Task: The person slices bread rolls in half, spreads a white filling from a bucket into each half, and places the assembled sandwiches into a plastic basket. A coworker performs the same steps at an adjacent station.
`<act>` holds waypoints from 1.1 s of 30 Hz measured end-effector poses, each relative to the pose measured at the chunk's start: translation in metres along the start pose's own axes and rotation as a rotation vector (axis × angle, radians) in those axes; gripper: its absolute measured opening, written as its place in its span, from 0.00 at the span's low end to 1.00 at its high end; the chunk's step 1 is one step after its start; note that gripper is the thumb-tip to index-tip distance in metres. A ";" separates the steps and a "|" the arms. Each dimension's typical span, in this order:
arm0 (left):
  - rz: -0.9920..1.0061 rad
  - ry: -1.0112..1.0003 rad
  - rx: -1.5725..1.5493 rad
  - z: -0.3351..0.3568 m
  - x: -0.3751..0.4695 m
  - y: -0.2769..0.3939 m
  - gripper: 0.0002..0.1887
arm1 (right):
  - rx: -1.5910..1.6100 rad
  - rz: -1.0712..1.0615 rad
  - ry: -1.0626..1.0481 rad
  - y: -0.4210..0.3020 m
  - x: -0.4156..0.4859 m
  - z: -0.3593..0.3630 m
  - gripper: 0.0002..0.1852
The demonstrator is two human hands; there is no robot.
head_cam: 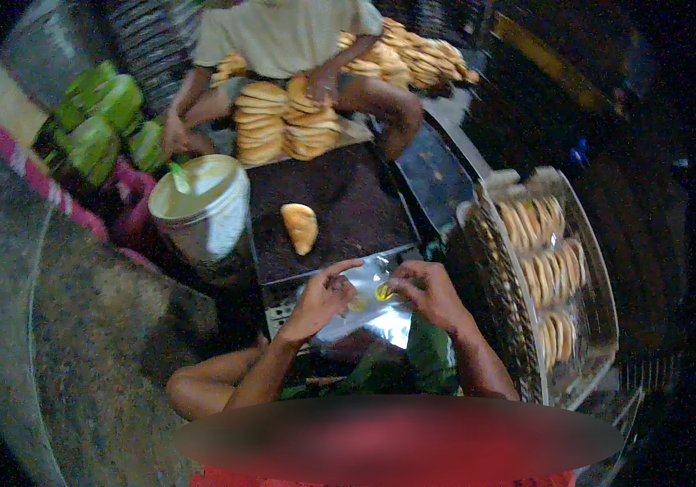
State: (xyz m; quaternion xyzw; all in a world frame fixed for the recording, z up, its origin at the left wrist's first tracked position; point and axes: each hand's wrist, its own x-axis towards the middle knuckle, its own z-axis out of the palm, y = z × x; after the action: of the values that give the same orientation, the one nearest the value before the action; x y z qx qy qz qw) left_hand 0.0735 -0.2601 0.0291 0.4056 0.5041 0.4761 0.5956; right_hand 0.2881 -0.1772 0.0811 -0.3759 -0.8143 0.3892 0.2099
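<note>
Over my lap lies a shiny clear plastic bag [360, 329], or several in a layer, with round yellow labels. The fingers of my right hand [427, 292] pinch at its upper right side, by a yellow label [384, 291]. At the left side of the plastic is my left hand [326, 301], index finger stretched out and the others curled; blur hides whether they grip the film. Beyond both hands, a single half-moon bread [300, 228] rests on a dark board [348, 201].
Left of the board stands a white bucket [226, 213] holding pale cream and a green-handled tool [180, 178]. A co-worker [284, 36] sits opposite, hands near stacked breads [263, 122]. Packed breads fill a crate [610, 316] at right. Green packs [101, 109] lie far left.
</note>
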 end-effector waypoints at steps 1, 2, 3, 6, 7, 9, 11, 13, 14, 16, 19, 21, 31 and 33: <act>0.011 -0.035 -0.193 -0.014 -0.006 -0.005 0.12 | -0.034 0.040 -0.027 0.004 0.012 0.005 0.12; -0.003 -0.113 -0.081 -0.027 -0.018 -0.012 0.12 | -0.071 0.084 -0.057 0.006 0.027 0.013 0.13; 0.025 -0.249 0.401 -0.047 -0.024 -0.017 0.13 | -0.125 0.131 -0.087 0.009 0.042 0.020 0.16; -0.127 0.082 0.120 -0.077 -0.043 -0.043 0.14 | 0.249 0.020 -0.053 0.018 0.100 0.056 0.17; -0.068 0.230 0.078 -0.082 -0.046 -0.051 0.15 | 0.345 0.026 -0.011 0.025 0.120 0.071 0.18; 0.006 0.457 -0.068 -0.096 -0.047 -0.061 0.16 | 0.213 0.030 0.259 0.032 0.176 0.115 0.21; 0.011 0.690 -0.252 -0.102 -0.040 -0.067 0.17 | -0.286 0.077 0.177 0.041 0.221 0.166 0.25; 0.196 0.679 -0.286 -0.107 -0.034 -0.067 0.14 | -0.565 0.026 0.116 0.047 0.254 0.215 0.30; 0.274 0.700 -0.294 -0.110 -0.032 -0.065 0.13 | -0.651 0.001 0.115 0.052 0.264 0.233 0.29; 0.262 0.772 -0.418 -0.119 -0.032 -0.061 0.08 | -0.762 0.078 0.120 0.060 0.282 0.258 0.28; 0.160 0.972 -0.653 -0.131 -0.039 -0.059 0.05 | -0.688 0.208 0.129 0.080 0.311 0.254 0.25; 0.211 0.899 -0.664 -0.137 -0.039 -0.064 0.04 | -0.476 0.359 0.111 0.099 0.328 0.229 0.23; 0.169 1.209 -1.017 -0.131 0.056 -0.077 0.08 | 1.006 0.022 0.026 0.098 0.164 0.156 0.32; 0.080 1.374 -0.831 -0.111 0.092 -0.081 0.14 | 1.087 0.060 -0.055 0.080 0.121 0.164 0.30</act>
State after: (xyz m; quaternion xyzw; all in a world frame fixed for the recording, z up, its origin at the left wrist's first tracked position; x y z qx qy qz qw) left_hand -0.0194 -0.1876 -0.0870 -0.2150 0.5247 0.7890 0.2367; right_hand 0.1443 -0.1280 -0.0764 -0.2258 -0.4899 0.7697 0.3416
